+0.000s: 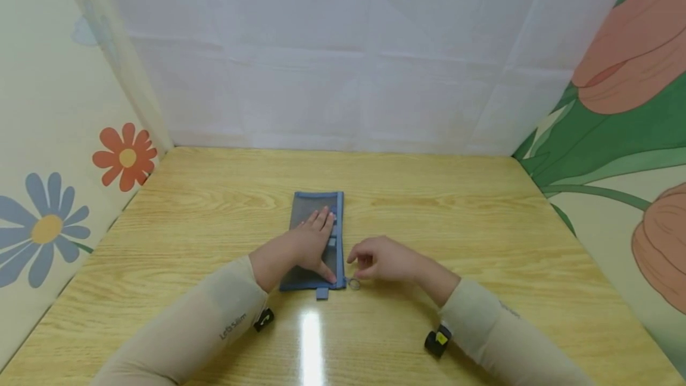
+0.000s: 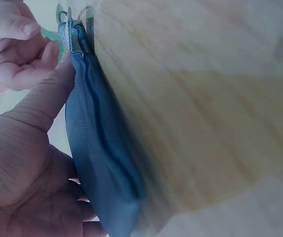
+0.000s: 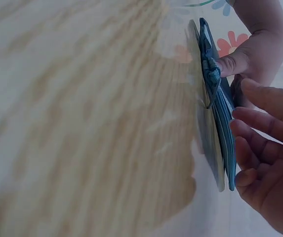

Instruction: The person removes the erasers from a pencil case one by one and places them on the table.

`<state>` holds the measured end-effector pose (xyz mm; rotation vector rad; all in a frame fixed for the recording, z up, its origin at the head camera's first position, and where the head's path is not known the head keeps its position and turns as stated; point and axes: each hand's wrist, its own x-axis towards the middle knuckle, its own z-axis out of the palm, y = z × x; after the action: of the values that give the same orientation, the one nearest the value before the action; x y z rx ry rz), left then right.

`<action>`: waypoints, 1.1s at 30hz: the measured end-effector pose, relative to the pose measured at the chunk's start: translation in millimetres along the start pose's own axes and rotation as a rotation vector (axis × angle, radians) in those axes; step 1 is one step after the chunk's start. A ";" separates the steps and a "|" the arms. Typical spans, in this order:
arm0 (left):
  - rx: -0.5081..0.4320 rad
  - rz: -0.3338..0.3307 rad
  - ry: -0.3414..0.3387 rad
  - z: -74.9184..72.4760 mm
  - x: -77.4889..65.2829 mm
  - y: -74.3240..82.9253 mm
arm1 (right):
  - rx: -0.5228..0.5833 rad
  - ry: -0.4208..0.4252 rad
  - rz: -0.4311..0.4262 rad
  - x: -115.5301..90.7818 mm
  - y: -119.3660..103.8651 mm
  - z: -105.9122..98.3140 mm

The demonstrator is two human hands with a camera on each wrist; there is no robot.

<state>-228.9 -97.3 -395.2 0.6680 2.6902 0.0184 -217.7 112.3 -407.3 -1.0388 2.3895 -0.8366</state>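
A flat blue-grey zip pouch (image 1: 307, 206) with a see-through mesh face and blue trim lies lengthwise on the table. My left hand (image 1: 312, 245) rests flat on it, fingers spread toward the far end and thumb near the close right corner. At that corner a thin metal ring (image 1: 354, 289) hangs off the zip edge (image 1: 340, 219). Just right of the ring is my right hand (image 1: 387, 259), its fingers loosely bent and holding nothing. In the right wrist view, these fingertips are close beside the edge of the pouch (image 3: 223, 126).
A small blue fabric tab (image 1: 322, 294) sticks out from the pouch's near end. The wood-grain table (image 1: 455, 213) runs back to a white cloth backdrop (image 1: 343, 76). Flower-printed panels (image 1: 43, 106) stand along both sides.
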 end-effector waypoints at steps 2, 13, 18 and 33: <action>0.002 -0.001 -0.007 -0.7 -0.5 0.1 | 0.012 -0.022 0.001 0.2 0.4 1.2; -0.011 0.017 -0.004 -2.3 -2.4 1.1 | -0.071 -0.109 -0.092 3.6 5.0 7.5; -0.011 0.021 0.000 -1.5 -2.1 0.6 | -0.116 -0.105 -0.114 4.9 6.4 9.0; -0.012 0.019 -0.009 -2.8 -3.2 1.2 | 0.171 -0.075 0.121 10.6 16.4 4.3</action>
<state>-226.8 -97.6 -391.3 0.6887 2.6725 0.0370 -230.5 111.7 -422.6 -0.8361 2.2491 -0.9226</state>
